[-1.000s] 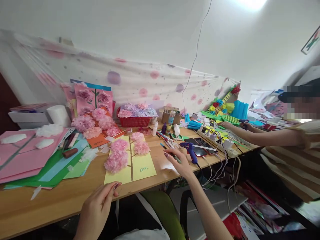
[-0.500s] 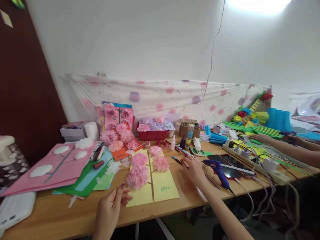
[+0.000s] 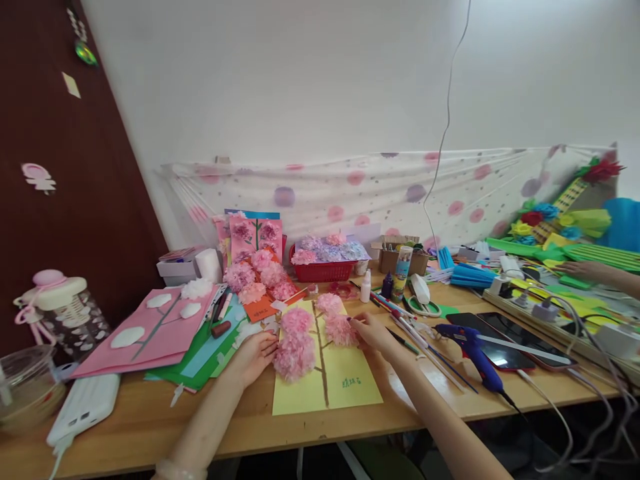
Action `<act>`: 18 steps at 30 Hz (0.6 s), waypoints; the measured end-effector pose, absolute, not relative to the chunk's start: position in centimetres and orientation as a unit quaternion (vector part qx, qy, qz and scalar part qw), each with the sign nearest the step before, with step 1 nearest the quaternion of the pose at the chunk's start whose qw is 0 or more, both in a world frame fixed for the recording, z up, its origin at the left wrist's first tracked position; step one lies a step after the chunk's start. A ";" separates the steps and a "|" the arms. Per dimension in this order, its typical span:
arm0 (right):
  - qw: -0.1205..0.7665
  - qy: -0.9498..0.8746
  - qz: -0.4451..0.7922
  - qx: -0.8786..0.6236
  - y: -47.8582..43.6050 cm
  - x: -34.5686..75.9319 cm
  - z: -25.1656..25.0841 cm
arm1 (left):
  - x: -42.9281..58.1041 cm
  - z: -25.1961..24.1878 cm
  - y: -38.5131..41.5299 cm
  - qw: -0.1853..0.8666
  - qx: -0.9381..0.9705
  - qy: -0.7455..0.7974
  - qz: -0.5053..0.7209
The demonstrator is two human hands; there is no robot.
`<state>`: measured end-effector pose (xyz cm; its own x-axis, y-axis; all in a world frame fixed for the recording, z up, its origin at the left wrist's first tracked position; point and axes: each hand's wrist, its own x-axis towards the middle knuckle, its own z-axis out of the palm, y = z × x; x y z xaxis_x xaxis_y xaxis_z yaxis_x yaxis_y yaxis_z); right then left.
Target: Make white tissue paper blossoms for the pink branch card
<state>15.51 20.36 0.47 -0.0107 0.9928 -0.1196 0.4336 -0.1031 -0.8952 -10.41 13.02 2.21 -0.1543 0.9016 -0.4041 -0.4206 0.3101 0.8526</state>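
A yellow sheet of paper [image 3: 350, 400] lies near the front of the table, with a brown stem drawn on it and green writing at its lower right. Fluffy pink flowers [image 3: 294, 355] sit on both sides of that stem. My left hand [image 3: 256, 360] is at the sheet's left edge, fingers stretched out beside the larger flowers, holding nothing that I can see. On the other side, my right hand [image 3: 374, 335] has its fingertips against the right pink flower [image 3: 341, 330]; its fingers look extended, and the lower ones are partly hidden.
Pencils and brushes [image 3: 440, 360], a blue glue gun [image 3: 473, 350], phones and a power strip [image 3: 565, 320] lie to the right. Pink card [image 3: 160, 333] and green sheets are left. Behind stand a red basket [image 3: 323, 272] and glue bottles [image 3: 367, 287]. Another person's hand [image 3: 585, 270] reaches in.
The view has turned left. My right hand has left the pencils and come to the right flower. My left hand has moved forward along the sheet's left edge.
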 end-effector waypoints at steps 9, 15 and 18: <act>0.266 -0.567 0.459 -0.630 19.6 16.9 2.0 | -9.5 0.9 13.7 0.603 0.314 0.576 0.454; 0.245 -0.586 0.444 -0.632 19.6 17.4 1.3 | -8.7 0.1 14.7 0.571 0.377 0.549 0.481; 0.260 -0.592 0.438 -0.625 20.0 17.6 1.3 | -8.3 0.2 15.0 0.569 0.392 0.526 0.495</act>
<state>17.64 19.98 1.30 -0.0852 0.9671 -0.2396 0.5122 -0.1637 -0.8431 -8.25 15.02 0.22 -0.0451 0.9765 -0.2106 -0.1508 0.2017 0.9678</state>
